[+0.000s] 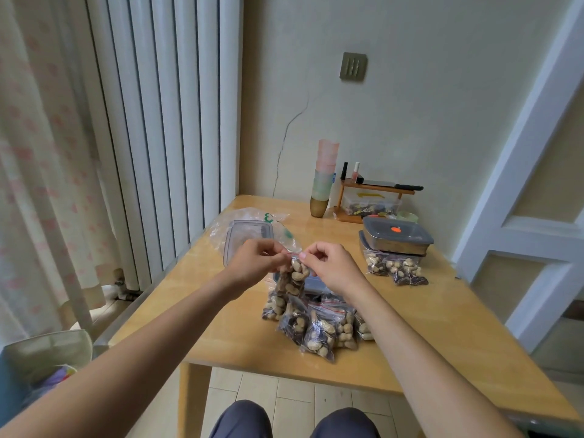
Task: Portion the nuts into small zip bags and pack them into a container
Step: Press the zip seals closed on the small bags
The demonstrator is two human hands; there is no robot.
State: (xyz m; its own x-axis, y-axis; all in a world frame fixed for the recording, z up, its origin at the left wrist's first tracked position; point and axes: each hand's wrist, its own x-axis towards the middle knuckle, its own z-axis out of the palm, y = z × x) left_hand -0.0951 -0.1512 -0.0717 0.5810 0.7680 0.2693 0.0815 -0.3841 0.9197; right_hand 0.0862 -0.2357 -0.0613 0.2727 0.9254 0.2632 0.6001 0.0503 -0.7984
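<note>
Fingers (pixel 303 256) of both hands pinch one filled bag (pixel 292 276); two bags (pixel 396 269) lie right.

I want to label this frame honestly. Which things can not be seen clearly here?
Head view only:
- Zip strip of the held bag: covered by the left hand and right hand; sealed or not, unclear.
- Grey container: mostly behind the right hand and bag.
- Clear box contents: too small.

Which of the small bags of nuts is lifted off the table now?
The bag of nuts pinched at its top by the left hand and right hand. The pile in front and the pair by the containers lie on the table.
</note>
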